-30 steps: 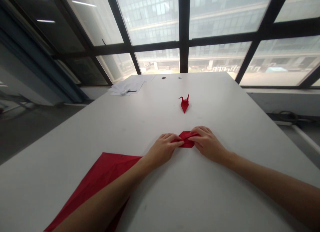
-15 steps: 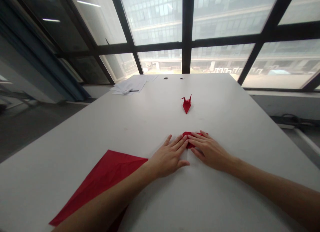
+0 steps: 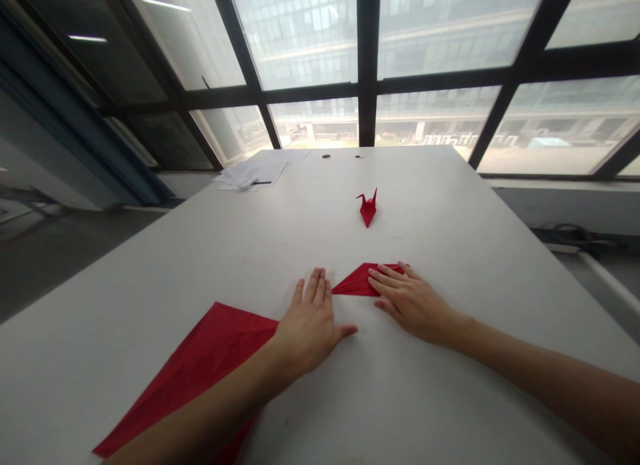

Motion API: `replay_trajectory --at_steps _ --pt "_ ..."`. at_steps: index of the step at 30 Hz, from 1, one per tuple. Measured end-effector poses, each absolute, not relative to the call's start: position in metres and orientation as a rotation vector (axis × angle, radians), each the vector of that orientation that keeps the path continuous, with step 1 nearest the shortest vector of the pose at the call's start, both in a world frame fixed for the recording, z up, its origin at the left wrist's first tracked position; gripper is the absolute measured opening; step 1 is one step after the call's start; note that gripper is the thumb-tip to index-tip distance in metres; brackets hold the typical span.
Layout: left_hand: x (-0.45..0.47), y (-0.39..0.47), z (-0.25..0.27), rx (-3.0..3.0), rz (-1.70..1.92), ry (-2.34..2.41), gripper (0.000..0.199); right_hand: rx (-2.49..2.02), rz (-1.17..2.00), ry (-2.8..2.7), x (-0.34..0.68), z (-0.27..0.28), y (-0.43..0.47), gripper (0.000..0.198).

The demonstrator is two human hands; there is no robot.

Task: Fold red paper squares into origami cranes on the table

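A folded piece of red origami paper lies flat on the table, its narrow point toward the left. My right hand rests open on its right part, fingers laid flat and covering that end. Beside the left point is my left hand, open, palm down, thumb out; its fingertips are at or just off the tip, and I cannot tell if they touch it. Under my left forearm shows a larger red paper sheet, creased and partly hidden by the arm.
A finished red paper crane stands farther back on the white table. Loose white papers with a dark pen-like item lie at the far left corner. Two small round dark spots mark the far edge, before the windows.
My left hand has slid left off the folded red paper to its pointed end, uncovering it. My right hand stays on the paper. The view has shifted slightly.
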State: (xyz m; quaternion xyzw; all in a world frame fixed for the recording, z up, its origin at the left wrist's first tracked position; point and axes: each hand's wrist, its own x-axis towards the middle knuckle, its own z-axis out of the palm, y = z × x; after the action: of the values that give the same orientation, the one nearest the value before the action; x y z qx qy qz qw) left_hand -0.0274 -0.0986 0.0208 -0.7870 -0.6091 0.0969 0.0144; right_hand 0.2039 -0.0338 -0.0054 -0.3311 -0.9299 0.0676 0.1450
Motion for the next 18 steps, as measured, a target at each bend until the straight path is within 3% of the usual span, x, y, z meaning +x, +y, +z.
replay_trajectory --at_steps 4,7,13,18 --pt "-0.019 -0.096 0.023 -2.202 0.206 -1.982 0.073 -0.958 0.178 -2.675 0.204 -0.007 -0.036 0.047" --pt "-0.006 -0.099 0.014 -2.411 -0.01 -1.781 0.057 -0.957 0.14 -2.671 0.203 -0.009 -0.038 0.048" --pt "0.002 -0.104 -0.011 -2.587 -0.143 -1.692 0.073 -0.948 0.077 -2.624 0.202 -0.004 -0.042 0.042" --pt "-0.007 -0.09 -0.007 -2.498 -0.259 -1.762 0.057 -0.88 0.161 -2.613 0.201 0.008 -0.049 0.031"
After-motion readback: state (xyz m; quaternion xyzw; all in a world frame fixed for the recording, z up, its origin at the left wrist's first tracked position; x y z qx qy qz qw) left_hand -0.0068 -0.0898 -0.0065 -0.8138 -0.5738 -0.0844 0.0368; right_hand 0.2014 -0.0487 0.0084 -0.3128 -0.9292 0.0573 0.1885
